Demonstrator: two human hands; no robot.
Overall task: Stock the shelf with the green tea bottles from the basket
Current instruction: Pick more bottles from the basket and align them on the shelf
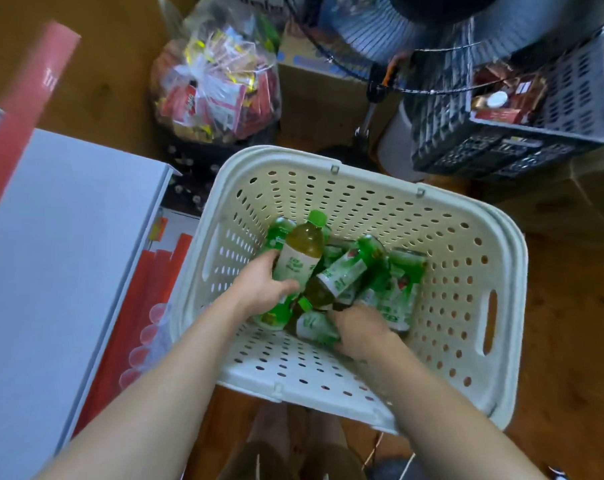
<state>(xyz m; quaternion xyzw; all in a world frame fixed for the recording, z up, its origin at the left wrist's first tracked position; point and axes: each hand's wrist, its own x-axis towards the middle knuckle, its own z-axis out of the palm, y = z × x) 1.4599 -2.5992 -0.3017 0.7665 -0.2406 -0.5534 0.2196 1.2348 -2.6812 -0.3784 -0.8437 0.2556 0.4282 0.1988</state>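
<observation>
A cream perforated basket (466, 278) stands on the wooden floor in front of me. Several green tea bottles with green caps and white-green labels lie piled at its bottom (397, 289). My left hand (262, 289) grips one bottle (302, 252) by its lower body, cap pointing up and away. My right hand (359, 329) is closed around another bottle (316, 327) lying low in the pile. A third bottle (338, 278) lies slanted between my hands. The shelf (51, 271) shows as a white top on my left.
Red tubes and stacked clear cups (144, 327) sit under the white top on the left. A clear bag of snack packets (217, 88), a cardboard box (314, 95), a fan (414, 43) and a dark crate with goods (522, 133) stand beyond the basket.
</observation>
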